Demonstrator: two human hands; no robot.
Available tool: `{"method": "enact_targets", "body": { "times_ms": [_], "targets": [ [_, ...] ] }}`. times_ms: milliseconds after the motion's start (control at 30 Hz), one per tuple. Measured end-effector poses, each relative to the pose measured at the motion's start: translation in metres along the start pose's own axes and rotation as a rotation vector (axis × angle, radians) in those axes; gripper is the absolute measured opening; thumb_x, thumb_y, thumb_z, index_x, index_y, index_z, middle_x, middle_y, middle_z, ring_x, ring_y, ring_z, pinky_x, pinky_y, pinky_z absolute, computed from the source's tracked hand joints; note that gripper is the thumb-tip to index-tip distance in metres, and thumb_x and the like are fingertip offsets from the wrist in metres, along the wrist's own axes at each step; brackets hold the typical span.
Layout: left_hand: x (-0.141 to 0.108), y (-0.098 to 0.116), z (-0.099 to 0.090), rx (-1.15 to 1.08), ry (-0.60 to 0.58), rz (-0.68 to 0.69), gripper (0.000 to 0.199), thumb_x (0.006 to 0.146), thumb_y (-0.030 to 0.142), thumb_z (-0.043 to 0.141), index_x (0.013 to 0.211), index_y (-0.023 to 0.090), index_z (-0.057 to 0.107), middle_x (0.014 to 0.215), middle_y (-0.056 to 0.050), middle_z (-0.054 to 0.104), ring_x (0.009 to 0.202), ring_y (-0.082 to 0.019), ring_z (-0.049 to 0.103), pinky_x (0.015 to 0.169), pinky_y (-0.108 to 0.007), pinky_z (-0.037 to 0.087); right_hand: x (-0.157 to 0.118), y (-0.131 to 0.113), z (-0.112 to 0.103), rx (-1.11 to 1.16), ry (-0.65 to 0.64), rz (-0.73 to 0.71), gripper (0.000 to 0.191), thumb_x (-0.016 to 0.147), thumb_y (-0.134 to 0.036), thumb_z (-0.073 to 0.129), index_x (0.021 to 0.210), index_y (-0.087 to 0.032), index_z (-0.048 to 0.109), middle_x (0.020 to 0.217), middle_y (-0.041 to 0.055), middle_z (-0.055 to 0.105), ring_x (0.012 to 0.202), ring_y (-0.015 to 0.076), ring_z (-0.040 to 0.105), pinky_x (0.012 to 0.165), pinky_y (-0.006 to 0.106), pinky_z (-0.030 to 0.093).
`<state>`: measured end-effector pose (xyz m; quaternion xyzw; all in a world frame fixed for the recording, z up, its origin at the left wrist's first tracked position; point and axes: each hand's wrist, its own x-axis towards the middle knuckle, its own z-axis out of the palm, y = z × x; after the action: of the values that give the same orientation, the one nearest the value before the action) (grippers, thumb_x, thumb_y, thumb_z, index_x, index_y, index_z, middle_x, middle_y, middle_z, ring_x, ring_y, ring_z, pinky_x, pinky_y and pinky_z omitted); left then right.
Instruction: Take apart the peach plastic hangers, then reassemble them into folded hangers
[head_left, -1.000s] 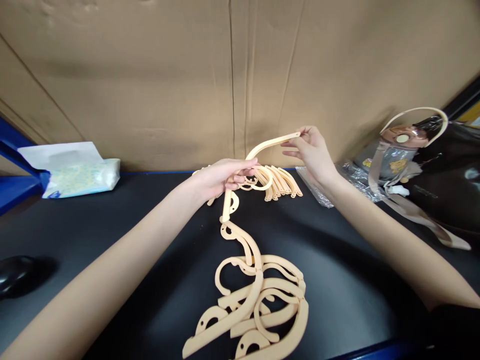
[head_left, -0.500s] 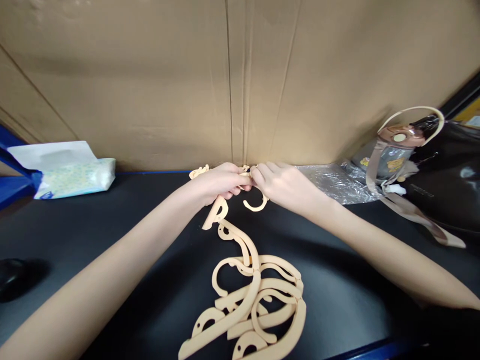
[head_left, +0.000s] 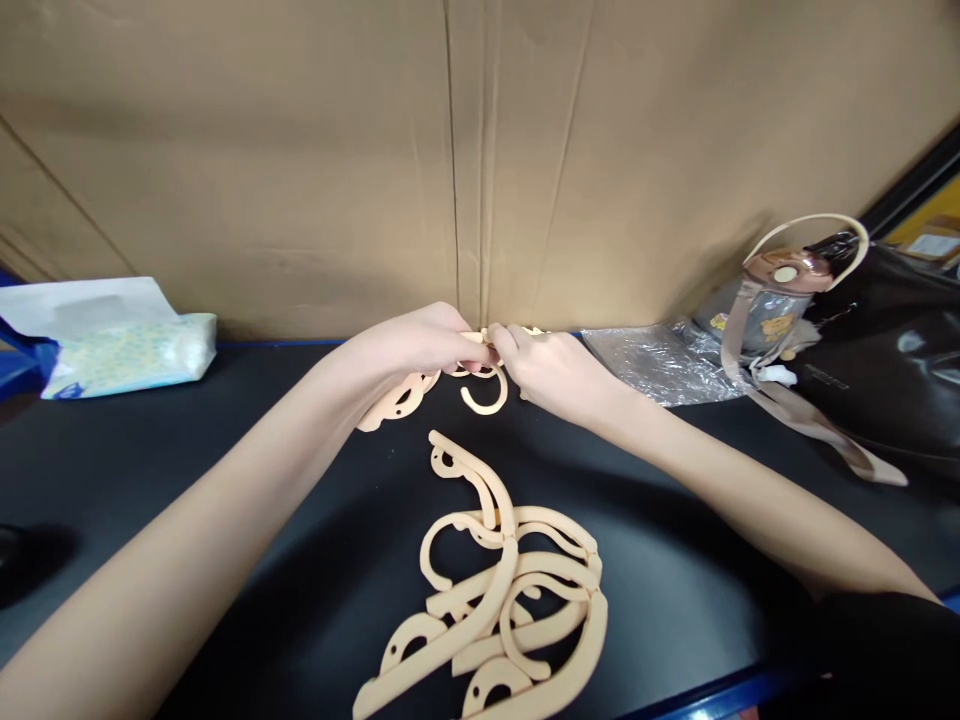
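Both of my hands meet at the table's far side on a beige folding clothes hanger (head_left: 489,407), whose hook curls down below them. Fingers of my left hand (head_left: 435,340) wrap around its left part. My right hand (head_left: 546,365) grips it near the middle, fingers bent and pressed close to the left thumb. Most of the held hanger is covered by the fingers. Under my left wrist more beige hanger parts (head_left: 399,402) show; whether they belong to the held hanger I cannot tell. Nearer me lies a pile of several beige folding hangers (head_left: 510,590), overlapping each other.
A cardboard wall (head_left: 300,180) closes off the back of the black table (head_left: 660,580). Far left lies a soft tissue pack (head_left: 135,350). On the right are a clear plastic bag (head_left: 652,365), a strapped water bottle (head_left: 780,300) and a black bag (head_left: 892,350).
Both hands and the held hanger's hook have shifted slightly left. The hanger arm that stuck out below my left hand has left that spot; more beige parts now show beneath the wrist.
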<state>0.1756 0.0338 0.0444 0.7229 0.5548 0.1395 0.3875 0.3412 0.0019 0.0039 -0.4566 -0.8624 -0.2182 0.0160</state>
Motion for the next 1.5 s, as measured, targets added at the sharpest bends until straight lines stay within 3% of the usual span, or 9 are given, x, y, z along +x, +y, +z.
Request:
{"method": "enact_targets", "body": {
  "times_ms": [167,300,433,600,833,1033,1500],
  "targets": [
    [-0.002,-0.011,-0.007,0.070,0.041,-0.012,0.029,0.059,0.019,0.076,0.041,0.019,0.054,0.040,0.004,0.031,0.039,-0.010,0.025,0.049,-0.031,0.012,0.003,0.037,0.006,0.038,-0.053,0.183,0.026,0.092,-0.003,0.040,0.111,-0.006,0.057,0.082,0.0167,0.072,0.070,0.0234,0.066,0.057,0.030,0.033],
    [0.000,-0.019,-0.018,-0.016,0.005,0.040,0.033,0.066,0.033,0.076,0.048,0.020,0.051,0.051,0.002,0.037,0.045,-0.010,0.029,0.050,-0.030,0.015,0.003,0.079,0.021,0.055,-0.056,0.391,0.034,0.101,-0.019,0.031,0.107,-0.007,0.062,0.086,0.0217,0.073,0.070,0.0275,0.068,0.057,0.032,0.034],
    [-0.004,-0.016,-0.024,-0.109,-0.036,0.110,0.046,0.073,0.045,0.071,0.053,0.021,0.038,0.056,0.005,0.029,0.049,-0.008,0.022,0.051,-0.029,0.014,0.004,0.096,0.045,0.121,-0.101,0.507,0.037,0.101,-0.022,0.033,0.099,-0.009,0.068,0.093,0.0217,0.074,0.080,0.0290,0.070,0.061,0.032,0.039],
    [-0.009,-0.012,-0.022,-0.184,0.001,0.162,0.053,0.078,0.047,0.071,0.057,0.022,0.029,0.058,0.006,0.021,0.051,-0.008,0.018,0.052,-0.031,0.011,0.003,0.105,0.070,0.226,-0.142,0.508,0.036,0.100,-0.023,0.040,0.095,-0.013,0.074,0.098,0.0174,0.076,0.087,0.0260,0.070,0.070,0.030,0.044],
    [-0.004,-0.014,-0.017,-0.273,-0.002,0.168,0.050,0.076,0.041,0.073,0.055,0.021,0.032,0.056,0.007,0.023,0.049,-0.006,0.019,0.052,-0.031,0.010,0.004,0.106,0.088,0.324,-0.117,0.483,0.031,0.097,-0.028,0.048,0.100,-0.019,0.077,0.100,0.0115,0.077,0.093,0.0258,0.070,0.075,0.031,0.046],
    [-0.005,-0.011,-0.015,-0.298,-0.004,0.154,0.046,0.076,0.038,0.073,0.053,0.021,0.036,0.054,0.007,0.025,0.048,-0.006,0.020,0.053,-0.032,0.009,0.007,0.102,0.090,0.379,-0.041,0.542,0.030,0.096,-0.029,0.052,0.107,-0.017,0.077,0.100,0.0120,0.077,0.093,0.0258,0.071,0.077,0.032,0.049],
    [-0.001,-0.016,-0.014,-0.329,-0.033,0.182,0.049,0.076,0.039,0.075,0.053,0.020,0.036,0.056,0.007,0.025,0.047,-0.005,0.022,0.049,-0.027,0.011,0.008,0.094,0.091,0.504,0.048,0.628,0.025,0.090,-0.025,0.056,0.094,-0.016,0.079,0.096,0.0134,0.077,0.091,0.0279,0.070,0.078,0.037,0.050]
  ]
}}
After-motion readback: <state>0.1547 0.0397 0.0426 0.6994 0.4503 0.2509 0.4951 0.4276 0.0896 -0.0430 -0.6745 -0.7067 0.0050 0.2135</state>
